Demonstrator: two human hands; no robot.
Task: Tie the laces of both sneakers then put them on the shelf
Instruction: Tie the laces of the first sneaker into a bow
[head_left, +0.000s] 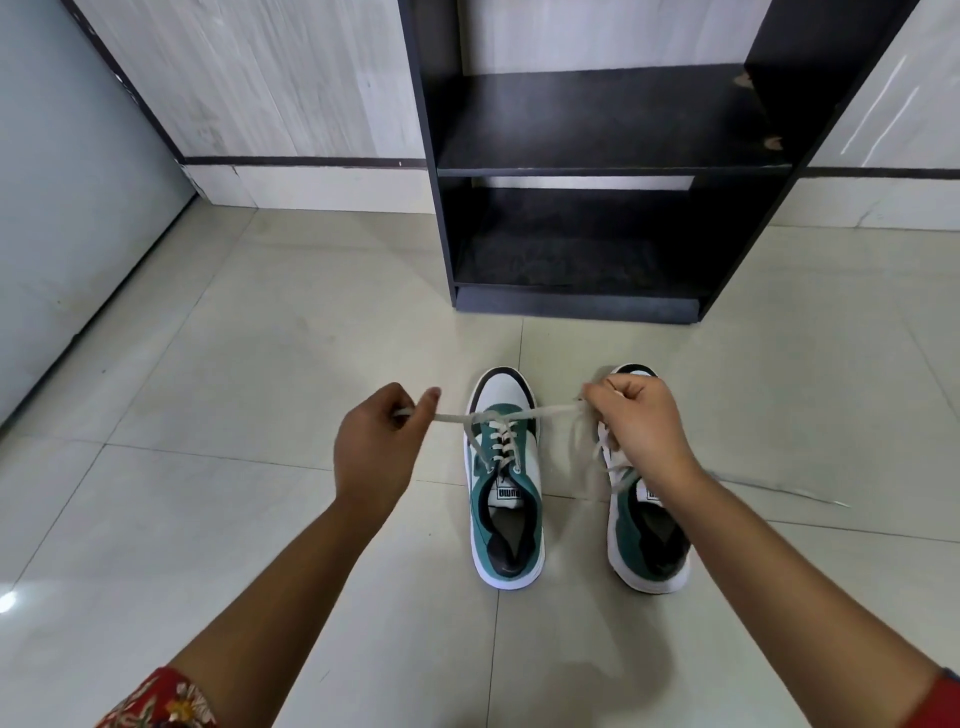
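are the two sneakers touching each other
Apart. The head view shows a strip of bare floor tile between the left sneaker and the right sneaker along their whole length; only the lace stretches across toward the right hand.

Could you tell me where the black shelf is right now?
The black shelf stands against the wall at the top centre of the head view, on the floor just beyond the two sneakers.

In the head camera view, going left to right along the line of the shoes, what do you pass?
left hand → left sneaker → right hand, which overlaps the right sneaker, so their order is unclear.
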